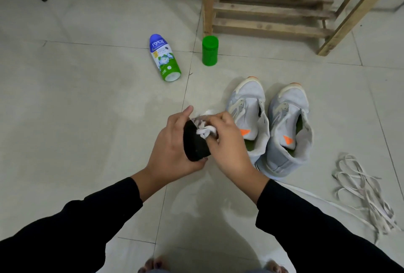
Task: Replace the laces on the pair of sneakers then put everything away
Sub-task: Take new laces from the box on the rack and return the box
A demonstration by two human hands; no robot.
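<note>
My left hand (172,152) grips a matte, rounded black object (193,141), partly hidden by my fingers; I cannot tell what it is. My right hand (229,144) pinches crumpled white laces (205,129) at its top. Grey mesh sneakers (271,128) stand on the tiled floor (87,102) beside my right hand, and flat loose laces (365,194) lie tangled farther right.
</note>
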